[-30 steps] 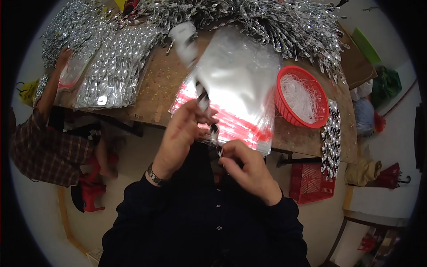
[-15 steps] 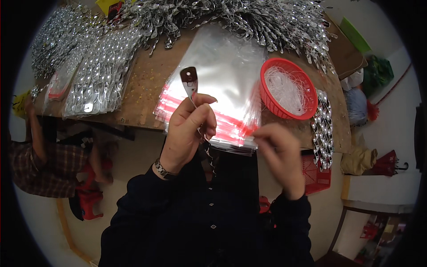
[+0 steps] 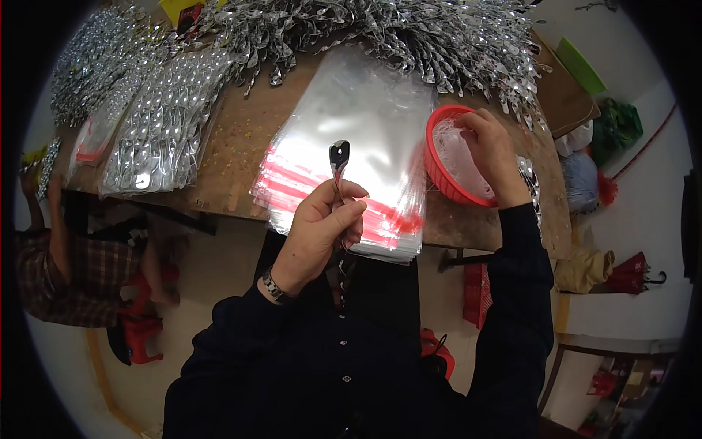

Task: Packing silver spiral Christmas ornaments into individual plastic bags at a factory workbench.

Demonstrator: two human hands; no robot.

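Observation:
My left hand pinches a twisted shiny silver strip. The strip's flat end, with a small hole, sticks up above the fingers, and its spiral tail hangs below the hand. My right hand is at the red plastic basket, fingers bent down over the far part of the white, clear-looking strings. Its fingertips look drawn together, but what lies between them is too small to tell. Under and beyond my left hand lies a stack of clear plastic bags with red-and-white bands along the near edge.
Twisted silver strips are heaped along the far side of the wooden table. Bagged silver strips lie at left, more strips beyond my right wrist. A person in a checked shirt sits at the left.
My right hand has moved from the near edge of the bags up and right to the string basket. My left hand has shifted slightly right and down, still pinching the silver strip.

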